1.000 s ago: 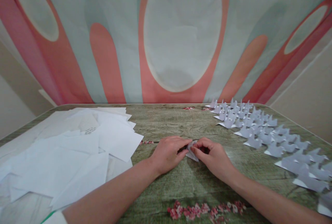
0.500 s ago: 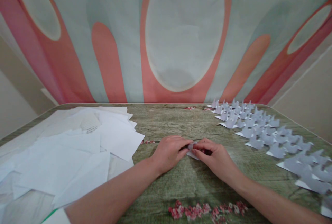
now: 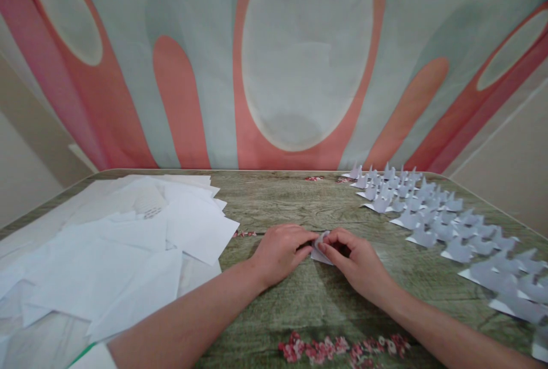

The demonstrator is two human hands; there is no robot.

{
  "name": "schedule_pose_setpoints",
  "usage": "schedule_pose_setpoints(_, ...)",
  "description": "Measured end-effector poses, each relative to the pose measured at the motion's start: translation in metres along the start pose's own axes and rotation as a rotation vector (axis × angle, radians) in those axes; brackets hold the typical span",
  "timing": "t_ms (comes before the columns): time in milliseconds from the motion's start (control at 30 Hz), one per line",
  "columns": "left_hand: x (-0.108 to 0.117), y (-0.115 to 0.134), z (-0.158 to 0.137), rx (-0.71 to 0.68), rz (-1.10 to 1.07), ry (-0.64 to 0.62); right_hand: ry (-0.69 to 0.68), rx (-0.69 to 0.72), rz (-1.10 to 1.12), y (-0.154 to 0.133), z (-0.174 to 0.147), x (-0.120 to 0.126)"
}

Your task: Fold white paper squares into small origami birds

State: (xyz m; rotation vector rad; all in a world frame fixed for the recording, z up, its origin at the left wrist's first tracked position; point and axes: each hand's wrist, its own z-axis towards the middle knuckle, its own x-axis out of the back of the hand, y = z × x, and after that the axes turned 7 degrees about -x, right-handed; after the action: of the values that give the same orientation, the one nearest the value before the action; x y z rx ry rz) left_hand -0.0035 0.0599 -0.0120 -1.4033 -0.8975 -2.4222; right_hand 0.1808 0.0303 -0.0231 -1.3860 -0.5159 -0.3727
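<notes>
Between my two hands, low over the middle of the table, is a small piece of folded white paper (image 3: 321, 253). My left hand (image 3: 285, 250) pinches its left edge between thumb and fingers. From the other side, my right hand (image 3: 353, 255) grips the paper's upper right part with thumb and forefinger. Fingertips cover some of the folds, so the full shape of the paper cannot be made out.
A spread pile of white paper sheets (image 3: 128, 255) covers the left side of the wood-patterned table (image 3: 265, 198). Several rows of folded white paper birds (image 3: 422, 235) stand along the right. Behind the table hangs a coral and grey-green patterned backdrop (image 3: 214, 72).
My right hand's fingers have shifted slightly on the folded paper, and more of its white surface shows. My left hand stays almost in place.
</notes>
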Motion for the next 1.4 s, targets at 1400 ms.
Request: schedule_pose_setpoints(1400, 0.0011, -0.0007, 0.0014, -0.005, -0.017, 0.037, -0.041, -0.013, 0.032, -0.0013, -0.0031, 0.0)
